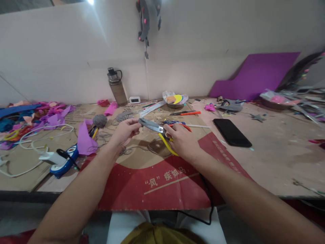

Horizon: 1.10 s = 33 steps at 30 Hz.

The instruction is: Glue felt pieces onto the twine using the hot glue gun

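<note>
My right hand (183, 139) is wrapped round the handles of a pair of scissors (151, 125). One yellow handle loop hangs below the fingers, and the blades point left. At the blade tips, my left hand (129, 131) is closed with thumb and forefinger pinched. What sits in that pinch, if anything, is too small to make out. Loose grey yarn (134, 148) trails over the cardboard (137, 161) beneath both hands. A ball of grey yarn (100, 120) lies left of my left hand.
Pliers with orange handles (186, 113) and a bowl of scraps (175, 105) lie beyond my hands. A black phone (232, 133) is to the right. At left are a blue power strip (65, 162) and purple felt scraps (86, 139). A bottle (117, 89) stands by the wall.
</note>
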Available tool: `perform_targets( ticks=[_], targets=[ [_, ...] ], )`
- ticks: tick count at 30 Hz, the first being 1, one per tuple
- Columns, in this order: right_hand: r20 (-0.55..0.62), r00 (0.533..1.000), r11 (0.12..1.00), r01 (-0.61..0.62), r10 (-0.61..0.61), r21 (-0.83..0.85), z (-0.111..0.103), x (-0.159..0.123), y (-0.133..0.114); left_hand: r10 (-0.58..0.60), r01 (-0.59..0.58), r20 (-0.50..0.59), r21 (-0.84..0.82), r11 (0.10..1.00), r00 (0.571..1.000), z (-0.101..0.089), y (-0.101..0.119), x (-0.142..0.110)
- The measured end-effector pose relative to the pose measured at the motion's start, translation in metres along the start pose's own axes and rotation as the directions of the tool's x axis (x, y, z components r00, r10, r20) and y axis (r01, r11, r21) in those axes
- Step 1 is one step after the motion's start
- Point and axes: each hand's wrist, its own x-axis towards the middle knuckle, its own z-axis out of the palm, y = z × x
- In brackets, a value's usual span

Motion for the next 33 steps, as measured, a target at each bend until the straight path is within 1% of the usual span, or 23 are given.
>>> perform_targets(
  ticks=[3,8,16,22,25,27,29,31,33],
  targets=[
    [-0.002,1.000,1.000,-0.001,0.001,-0.016,0.001,0.000,0.001,-0.007,0.006,0.008,0.017,1.000,1.000,0.002,0.001,-0.001],
    [0.013,1.000,1.000,0.000,0.001,-0.019,0.001,0.000,0.002,-0.033,0.033,-0.029,0.020,0.999,0.999,0.005,0.005,-0.003],
    [0.066,0.998,1.000,0.001,-0.001,0.013,0.003,0.000,0.002,-0.031,0.031,0.008,-0.032,0.999,0.999,0.000,0.002,0.000],
    [0.102,0.995,1.000,0.015,-0.016,0.006,0.000,0.000,-0.001,-0.048,0.048,-0.013,-0.041,0.998,0.999,0.001,0.004,-0.001],
    [0.113,0.994,1.000,-0.003,0.000,0.028,-0.001,-0.001,-0.001,-0.059,0.058,-0.005,-0.050,0.997,0.998,0.001,0.005,-0.001],
    [0.107,0.994,0.997,-0.024,0.016,0.077,0.001,-0.002,0.000,-0.056,0.055,-0.006,-0.056,0.997,0.998,0.002,0.005,-0.001],
    [0.068,0.997,0.983,-0.056,0.045,0.176,0.004,-0.002,0.003,-0.048,0.047,-0.023,-0.047,0.998,0.999,0.002,0.005,-0.001],
    [0.012,0.997,0.945,-0.076,0.076,0.319,0.008,-0.001,0.006,-0.031,0.030,-0.050,-0.032,0.999,0.998,0.003,0.004,-0.001],
    [-0.029,0.994,0.885,-0.083,0.108,0.459,0.009,0.001,0.010,0.001,-0.001,-0.081,-0.007,1.000,0.997,0.002,0.003,-0.001]
  ],
)
